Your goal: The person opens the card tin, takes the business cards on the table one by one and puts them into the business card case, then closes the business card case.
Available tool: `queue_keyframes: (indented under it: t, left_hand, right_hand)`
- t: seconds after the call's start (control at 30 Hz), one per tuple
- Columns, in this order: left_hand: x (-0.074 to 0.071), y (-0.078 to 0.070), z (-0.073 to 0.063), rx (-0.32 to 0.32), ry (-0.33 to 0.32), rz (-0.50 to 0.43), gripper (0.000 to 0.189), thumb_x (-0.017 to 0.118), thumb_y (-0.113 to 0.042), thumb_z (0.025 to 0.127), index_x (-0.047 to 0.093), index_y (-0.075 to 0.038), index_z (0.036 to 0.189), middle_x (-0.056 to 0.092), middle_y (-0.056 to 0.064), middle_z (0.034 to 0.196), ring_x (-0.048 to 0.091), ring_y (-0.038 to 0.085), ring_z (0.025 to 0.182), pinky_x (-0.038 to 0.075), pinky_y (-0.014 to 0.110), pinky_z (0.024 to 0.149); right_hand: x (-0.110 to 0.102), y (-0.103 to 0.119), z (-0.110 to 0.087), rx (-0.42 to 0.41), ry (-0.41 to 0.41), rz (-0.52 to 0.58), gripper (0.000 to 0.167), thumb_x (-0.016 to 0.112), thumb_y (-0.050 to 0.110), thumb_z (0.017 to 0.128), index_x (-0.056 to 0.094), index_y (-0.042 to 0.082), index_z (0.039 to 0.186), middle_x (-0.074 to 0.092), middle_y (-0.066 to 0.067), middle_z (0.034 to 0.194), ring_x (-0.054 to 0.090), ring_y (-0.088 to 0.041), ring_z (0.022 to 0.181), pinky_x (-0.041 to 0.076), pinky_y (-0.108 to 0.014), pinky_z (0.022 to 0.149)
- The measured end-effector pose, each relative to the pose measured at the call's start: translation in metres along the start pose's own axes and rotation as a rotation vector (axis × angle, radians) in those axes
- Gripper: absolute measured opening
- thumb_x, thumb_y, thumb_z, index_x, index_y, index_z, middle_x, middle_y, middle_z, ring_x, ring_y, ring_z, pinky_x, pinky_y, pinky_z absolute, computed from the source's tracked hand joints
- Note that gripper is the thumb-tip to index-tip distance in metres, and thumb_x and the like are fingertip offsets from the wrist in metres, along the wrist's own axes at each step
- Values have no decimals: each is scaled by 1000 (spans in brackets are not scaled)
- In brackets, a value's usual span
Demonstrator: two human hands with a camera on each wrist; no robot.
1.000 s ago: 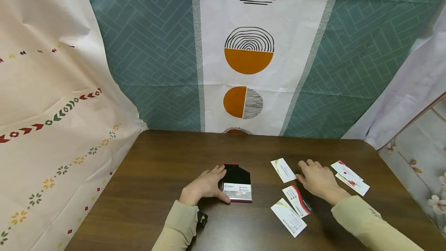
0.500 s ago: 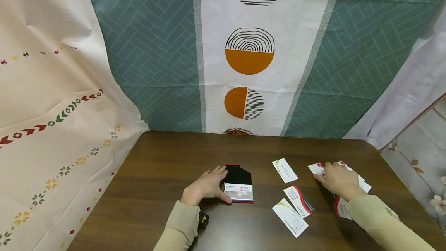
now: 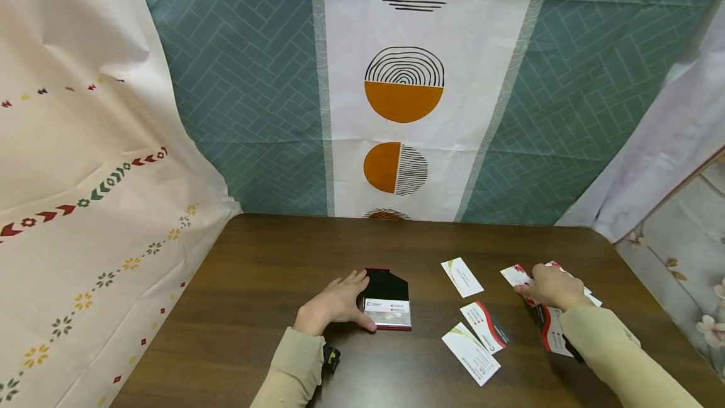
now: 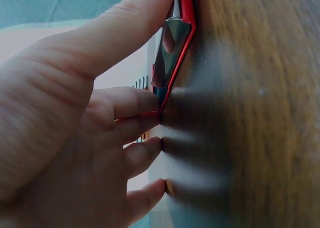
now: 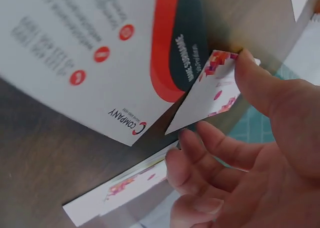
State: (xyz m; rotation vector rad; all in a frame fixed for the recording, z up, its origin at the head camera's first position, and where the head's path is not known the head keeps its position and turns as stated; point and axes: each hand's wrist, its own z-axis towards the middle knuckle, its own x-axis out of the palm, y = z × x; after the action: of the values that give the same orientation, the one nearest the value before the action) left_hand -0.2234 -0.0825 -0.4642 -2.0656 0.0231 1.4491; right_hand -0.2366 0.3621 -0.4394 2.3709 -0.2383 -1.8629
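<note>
An open business card case (image 3: 386, 307) with a black lining and red edge lies on the table, white cards in its clear pocket. My left hand (image 3: 333, 303) rests along its left side, thumb on the front corner and fingers spread toward the back; the left wrist view shows the thumb (image 4: 125, 30) against the case. On the right, my right hand (image 3: 557, 286) holds a floral business card (image 5: 220, 85) by its edges, between thumb and index finger. Beside that hand is a red-and-black business card (image 5: 170, 42). More floral cards (image 5: 137, 183) lie beyond, partly hidden.
A white card with a green corner (image 3: 462, 277) lies between the case and my right hand. Nearer, a red-striped card (image 3: 484, 327) overlaps a white card (image 3: 471, 354). A patterned curtain (image 3: 272, 112) hangs behind the table (image 3: 294, 238).
My right hand has moved right and back, uncovering the floral card and the red-and-black card, and its fingers have drawn in on the floral card. My left hand stays at the case.
</note>
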Motion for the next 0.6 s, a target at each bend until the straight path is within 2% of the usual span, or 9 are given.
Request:
queue_keyframes:
  t: [0.17,0.4,0.47,0.6]
  left_hand:
    - [0,2,1,-2,4,0,103,86,-48,70,38,-3,150,25,11,159,18,29,147,17,50,116]
    - [0,2,1,-10,2,7,104,85,-49,69,38,-4,150,25,9,159,18,28,147,16,50,116]
    - [-1,2,1,-10,2,7,104,85,-49,70,38,-4,150,25,9,159,18,28,147,16,50,116]
    - [-1,2,1,-5,3,9,104,85,-50,70,38,-4,150,25,9,160,18,28,147,16,51,116]
  right_hand:
    - [-2,-1,2,49,45,49,58,71,57,81,57,1,88,52,-8,75,50,-30,73,41,-52,65]
    - [2,-7,10,83,37,84,65,73,61,77,58,-1,91,54,-11,79,51,-32,77,41,-56,66]
    - [2,-8,11,81,26,105,60,73,57,80,59,1,92,55,-11,81,52,-32,78,41,-55,66]
    - [-1,-6,9,35,-21,148,37,67,41,89,62,5,91,58,-10,81,54,-29,77,41,-50,62]
